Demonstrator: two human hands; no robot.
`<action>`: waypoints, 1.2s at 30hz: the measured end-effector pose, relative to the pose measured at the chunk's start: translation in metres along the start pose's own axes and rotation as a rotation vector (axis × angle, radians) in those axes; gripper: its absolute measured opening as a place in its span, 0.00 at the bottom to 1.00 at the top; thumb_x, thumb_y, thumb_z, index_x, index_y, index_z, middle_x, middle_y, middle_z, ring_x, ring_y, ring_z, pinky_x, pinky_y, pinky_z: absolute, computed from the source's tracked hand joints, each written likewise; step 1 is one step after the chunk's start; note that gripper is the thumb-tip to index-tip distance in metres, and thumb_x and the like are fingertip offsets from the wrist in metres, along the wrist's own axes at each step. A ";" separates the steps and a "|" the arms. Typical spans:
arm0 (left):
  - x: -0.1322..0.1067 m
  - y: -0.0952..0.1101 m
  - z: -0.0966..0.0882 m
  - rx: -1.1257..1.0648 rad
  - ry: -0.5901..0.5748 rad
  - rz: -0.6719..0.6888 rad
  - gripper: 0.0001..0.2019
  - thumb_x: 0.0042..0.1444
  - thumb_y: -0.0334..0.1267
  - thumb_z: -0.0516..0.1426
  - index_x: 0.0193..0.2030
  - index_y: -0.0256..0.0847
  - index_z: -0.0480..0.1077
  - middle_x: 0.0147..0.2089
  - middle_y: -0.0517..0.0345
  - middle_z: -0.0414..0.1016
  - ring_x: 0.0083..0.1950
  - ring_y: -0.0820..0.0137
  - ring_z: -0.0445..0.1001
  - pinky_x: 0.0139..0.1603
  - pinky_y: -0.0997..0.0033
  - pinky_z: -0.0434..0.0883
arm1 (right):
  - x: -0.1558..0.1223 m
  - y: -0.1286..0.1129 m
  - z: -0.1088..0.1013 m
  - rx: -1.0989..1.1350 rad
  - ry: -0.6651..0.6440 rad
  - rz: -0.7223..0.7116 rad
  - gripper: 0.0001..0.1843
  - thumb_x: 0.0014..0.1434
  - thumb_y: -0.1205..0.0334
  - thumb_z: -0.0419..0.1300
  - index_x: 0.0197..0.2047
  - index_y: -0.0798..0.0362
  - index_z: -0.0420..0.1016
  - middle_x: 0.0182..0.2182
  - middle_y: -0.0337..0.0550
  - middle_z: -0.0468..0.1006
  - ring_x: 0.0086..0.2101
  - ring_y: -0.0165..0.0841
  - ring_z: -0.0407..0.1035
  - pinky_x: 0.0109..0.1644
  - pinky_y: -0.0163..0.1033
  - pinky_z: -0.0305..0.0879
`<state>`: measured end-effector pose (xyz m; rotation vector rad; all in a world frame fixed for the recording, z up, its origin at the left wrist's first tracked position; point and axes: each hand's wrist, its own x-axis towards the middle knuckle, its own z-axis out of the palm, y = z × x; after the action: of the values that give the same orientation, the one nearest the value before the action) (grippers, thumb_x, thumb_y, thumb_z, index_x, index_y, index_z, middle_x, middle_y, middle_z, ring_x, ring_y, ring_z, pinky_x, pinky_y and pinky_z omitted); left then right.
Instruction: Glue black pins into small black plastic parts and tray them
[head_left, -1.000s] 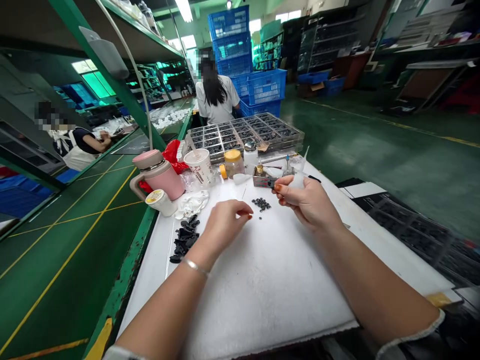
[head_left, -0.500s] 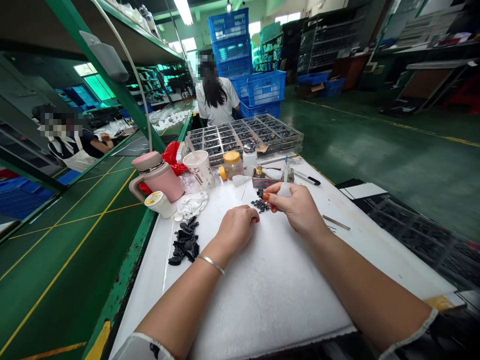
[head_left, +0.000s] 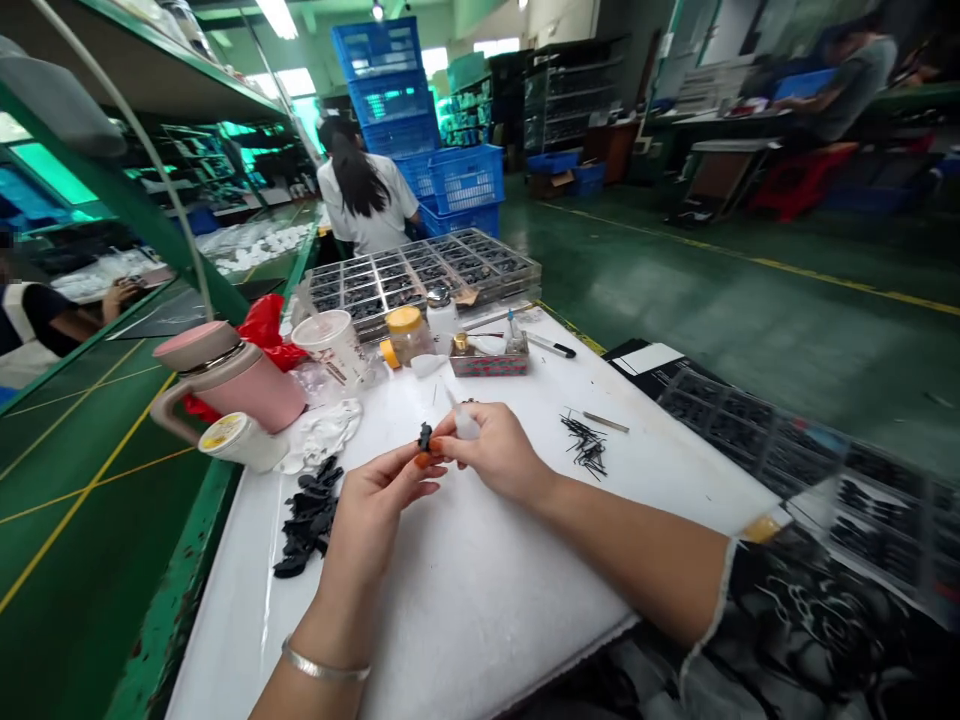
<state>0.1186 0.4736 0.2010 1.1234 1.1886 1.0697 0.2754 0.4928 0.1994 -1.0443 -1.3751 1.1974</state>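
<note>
A small black plastic part (head_left: 425,437) is held up over the white tabletop, its exact kind too small to make out. My left hand (head_left: 379,500) pinches it between thumb and fingertips. My right hand (head_left: 502,450) is closed around a small white squeeze bottle (head_left: 466,424) with a thin nozzle pointing up; its fingertips meet the black part too. The small dark pieces behind my right hand are mostly hidden. A pile of curved black parts (head_left: 307,520) lies left of my left hand. Thin black pins (head_left: 585,445) lie to the right, beside a slim metal tool (head_left: 606,421).
A pink mug (head_left: 262,385), a white tub (head_left: 238,442), a paper cup (head_left: 326,345) and a yellow-lidded jar (head_left: 409,335) line the back left. Behind them is a divided tray (head_left: 390,278). A small box (head_left: 489,364) and a cutter knife (head_left: 551,346) sit at the back.
My left hand has risen off the table and taken hold of the black part, which was in my right fingertips. The hands have come together. The view has turned right.
</note>
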 end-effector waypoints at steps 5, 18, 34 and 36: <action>0.000 -0.010 -0.003 -0.004 0.038 0.020 0.19 0.43 0.43 0.67 0.42 0.36 0.78 0.36 0.49 0.80 0.37 0.67 0.77 0.39 0.71 0.76 | -0.004 -0.002 0.002 -0.100 -0.029 -0.053 0.05 0.50 0.67 0.59 0.31 0.56 0.77 0.24 0.37 0.75 0.26 0.27 0.67 0.29 0.30 0.60; 0.000 -0.006 -0.014 -0.011 0.076 0.019 0.15 0.42 0.44 0.67 0.35 0.38 0.79 0.41 0.50 0.80 0.40 0.65 0.76 0.39 0.70 0.76 | -0.009 0.001 0.008 -0.306 -0.059 -0.199 0.08 0.55 0.66 0.58 0.36 0.56 0.79 0.28 0.39 0.78 0.29 0.27 0.69 0.33 0.30 0.60; -0.004 0.002 -0.020 -0.120 0.048 -0.001 0.13 0.47 0.39 0.65 0.38 0.36 0.74 0.38 0.51 0.80 0.41 0.66 0.79 0.35 0.78 0.74 | 0.007 -0.038 -0.055 0.068 0.181 -0.131 0.28 0.58 0.44 0.55 0.57 0.49 0.59 0.31 0.39 0.68 0.27 0.28 0.68 0.23 0.31 0.69; -0.005 0.002 -0.020 -0.073 0.030 0.021 0.13 0.48 0.40 0.65 0.38 0.36 0.74 0.38 0.51 0.80 0.40 0.67 0.79 0.35 0.78 0.74 | 0.005 -0.037 -0.054 -0.012 0.104 -0.087 0.29 0.58 0.46 0.57 0.58 0.51 0.62 0.35 0.43 0.69 0.33 0.31 0.69 0.29 0.34 0.73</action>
<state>0.0984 0.4707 0.2025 1.0688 1.1541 1.1407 0.3285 0.4997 0.2375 -1.0302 -1.3352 1.0577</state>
